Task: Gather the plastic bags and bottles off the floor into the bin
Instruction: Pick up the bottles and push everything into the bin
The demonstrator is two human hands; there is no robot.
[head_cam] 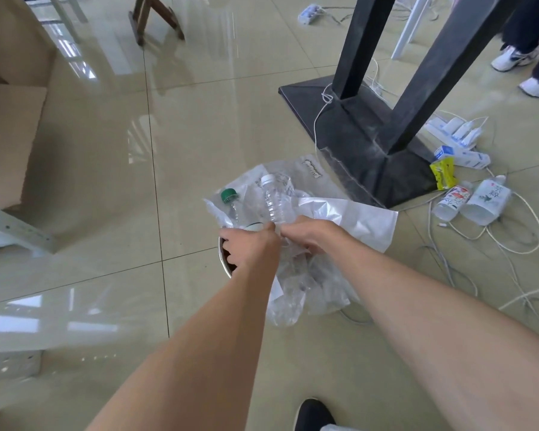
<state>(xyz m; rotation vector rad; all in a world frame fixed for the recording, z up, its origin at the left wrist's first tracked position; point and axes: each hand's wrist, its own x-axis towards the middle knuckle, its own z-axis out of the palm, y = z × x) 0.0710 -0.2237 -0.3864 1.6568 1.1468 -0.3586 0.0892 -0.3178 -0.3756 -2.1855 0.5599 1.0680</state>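
My left hand point(249, 244) and my right hand point(308, 236) are both closed on a bundle of clear plastic bags point(349, 219) and bottles, held over the bin point(226, 262), of which only a stretch of rim shows. A clear bottle with a white cap point(274, 197) and one with a green cap point(231, 200) stick up out of the bundle. More crumpled clear plastic point(296, 293) hangs below my hands. Two labelled bottles point(470, 199) lie on the floor to the right, beside a yellow wrapper point(443, 174) and a white and blue carton point(461, 155).
A black metal stand point(367, 132) rises just behind the bundle. White cables point(495, 244) and power strips point(458, 130) spread over the tiles at right. Another person's white shoes point(517, 57) stand far right. A cardboard box point(10, 119) is at left, my shoe point(313, 413) below.
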